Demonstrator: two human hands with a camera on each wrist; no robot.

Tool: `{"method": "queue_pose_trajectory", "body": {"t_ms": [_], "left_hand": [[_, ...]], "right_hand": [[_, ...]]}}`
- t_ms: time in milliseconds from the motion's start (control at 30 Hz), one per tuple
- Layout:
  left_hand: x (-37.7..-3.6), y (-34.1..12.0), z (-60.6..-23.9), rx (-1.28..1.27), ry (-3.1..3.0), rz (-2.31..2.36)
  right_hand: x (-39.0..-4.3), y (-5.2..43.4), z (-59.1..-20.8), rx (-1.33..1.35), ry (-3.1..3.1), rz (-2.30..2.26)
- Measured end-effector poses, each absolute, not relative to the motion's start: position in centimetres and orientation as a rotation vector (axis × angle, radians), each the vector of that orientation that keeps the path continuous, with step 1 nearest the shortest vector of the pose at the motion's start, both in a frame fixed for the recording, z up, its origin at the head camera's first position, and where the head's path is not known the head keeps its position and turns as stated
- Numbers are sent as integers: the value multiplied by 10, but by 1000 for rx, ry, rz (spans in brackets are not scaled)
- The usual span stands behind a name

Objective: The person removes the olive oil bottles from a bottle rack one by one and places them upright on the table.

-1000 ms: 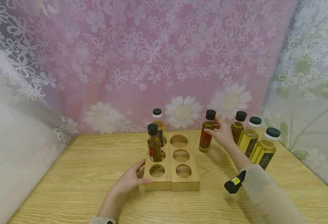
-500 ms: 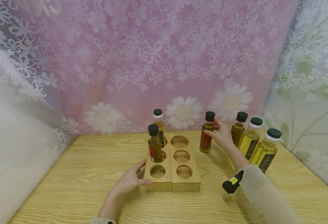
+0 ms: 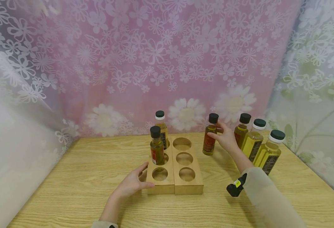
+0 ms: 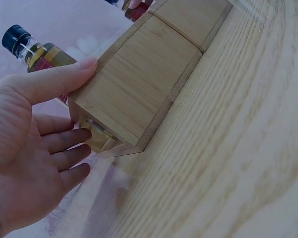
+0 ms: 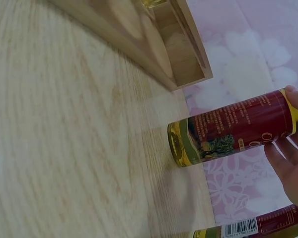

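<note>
— What might go wrong here?

— Our right hand (image 3: 226, 136) pinches the red-labelled glass oil bottle with a black cap (image 3: 210, 135) high up; we judge it could tip into the olive bottle (image 3: 242, 129) at three o'clock.

— And where is it?

— Standing on the wooden table (image 3: 84, 177), at nine o'clock of that hand. Our left hand (image 3: 132, 183), fingers relaxed, rests against the six-hole bamboo rack (image 3: 174, 183).

One head view, two wrist views.
The head camera looks forward and down from above both hands; each wrist camera sits close, low over the counter (image 3: 70, 190), sharing the wooden rack (image 3: 174, 180).
</note>
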State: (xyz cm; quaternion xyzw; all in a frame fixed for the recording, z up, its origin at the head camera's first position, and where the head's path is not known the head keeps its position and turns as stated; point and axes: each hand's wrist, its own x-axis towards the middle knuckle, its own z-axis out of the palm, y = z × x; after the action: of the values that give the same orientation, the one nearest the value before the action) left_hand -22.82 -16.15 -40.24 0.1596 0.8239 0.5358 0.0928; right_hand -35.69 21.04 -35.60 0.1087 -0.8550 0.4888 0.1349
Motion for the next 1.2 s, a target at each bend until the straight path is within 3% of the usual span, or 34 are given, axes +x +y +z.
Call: {"method": "queue_pose_trajectory", "body": {"t_ms": [633,1200], "left_hand": [[-227,-160,-401,445,2448,1607],[-228,-160,-402,444,2431,1612]], "right_hand": [[-331,223,-356,356,-2351,1433],[-307,202,-334,467,-2369,1463]]}}
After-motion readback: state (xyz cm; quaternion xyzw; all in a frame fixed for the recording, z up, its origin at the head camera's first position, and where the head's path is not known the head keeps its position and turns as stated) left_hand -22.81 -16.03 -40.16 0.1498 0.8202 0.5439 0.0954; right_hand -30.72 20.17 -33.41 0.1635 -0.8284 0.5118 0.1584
